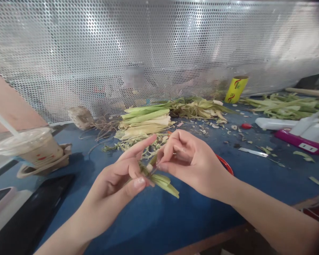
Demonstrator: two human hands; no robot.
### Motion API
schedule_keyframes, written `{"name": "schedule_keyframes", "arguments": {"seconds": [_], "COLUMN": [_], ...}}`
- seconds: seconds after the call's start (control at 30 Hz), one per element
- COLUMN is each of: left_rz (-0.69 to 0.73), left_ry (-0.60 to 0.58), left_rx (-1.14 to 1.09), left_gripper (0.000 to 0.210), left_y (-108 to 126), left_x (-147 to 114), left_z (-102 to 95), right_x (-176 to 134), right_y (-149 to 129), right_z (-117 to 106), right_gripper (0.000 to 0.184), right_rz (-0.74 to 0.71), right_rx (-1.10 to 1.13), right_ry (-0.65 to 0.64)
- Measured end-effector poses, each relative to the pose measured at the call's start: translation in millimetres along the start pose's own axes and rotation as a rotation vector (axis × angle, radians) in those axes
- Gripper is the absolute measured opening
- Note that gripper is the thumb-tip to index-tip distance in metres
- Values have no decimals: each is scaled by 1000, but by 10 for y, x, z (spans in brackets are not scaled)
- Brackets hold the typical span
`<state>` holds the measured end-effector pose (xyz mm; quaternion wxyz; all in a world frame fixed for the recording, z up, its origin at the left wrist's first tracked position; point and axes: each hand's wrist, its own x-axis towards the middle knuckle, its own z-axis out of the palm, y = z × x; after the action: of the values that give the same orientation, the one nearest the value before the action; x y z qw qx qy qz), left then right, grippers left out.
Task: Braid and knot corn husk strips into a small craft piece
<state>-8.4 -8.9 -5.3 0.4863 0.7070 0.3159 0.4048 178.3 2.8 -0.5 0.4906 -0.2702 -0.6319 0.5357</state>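
Observation:
A small folded bundle of green corn husk (163, 184) is pinched between the thumb and fingers of my left hand (119, 184), its loose ends pointing down and right. A pale knob (149, 167) shows at its top. My right hand (191, 159) is close beside it, thumb and fingertips pressed together on a thin strip of corn husk (154, 162) at the upper part of the bundle. The fingertips partly hide this strip. Just beyond my hands lie a stack of flat corn husks (146, 122) and a tangle of thin greenish stems (130, 143).
A lidded drink cup (39, 147) in a cardboard holder and a black flat device (34, 212) are at left. Behind stands a perforated metal screen (159, 46). Rightward are a yellow tube (236, 89), a blade (253, 152), a purple-based glue gun (300, 141) and husk scraps.

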Motion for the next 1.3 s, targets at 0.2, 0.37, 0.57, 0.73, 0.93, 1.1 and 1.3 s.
{"name": "schedule_keyframes", "arguments": {"seconds": [0.2,0.37,0.57,0.73,0.93,1.1,1.3], "left_rz": [-52,-116,-180,-187,-206,-209,-289], "left_ry": [-37,-28,-24,-26,-35,-19,176], "left_rx": [-129,-147,-141,-116,-128,-178,-392], "left_gripper": [17,16,13,19,15,17,21], "left_y": [-27,-16,-27,-15,-12,-8,11], "left_x": [-23,-34,-20,-15,-13,-2,56], "left_z": [-10,6,24,23,1,-2,68], "right_x": [-4,-8,0,5,-9,6,73], "right_y": [-24,-17,-3,-3,1,22,99], "right_z": [-18,-24,-35,-36,-43,-62,-78], "right_gripper": [34,31,32,30,32,30,35], "right_rz": [-19,-53,-58,-49,-34,-48,-110], "right_rx": [-64,-122,-161,-173,-175,-182,-170], "right_ry": [12,9,21,27,10,-2,-12]}}
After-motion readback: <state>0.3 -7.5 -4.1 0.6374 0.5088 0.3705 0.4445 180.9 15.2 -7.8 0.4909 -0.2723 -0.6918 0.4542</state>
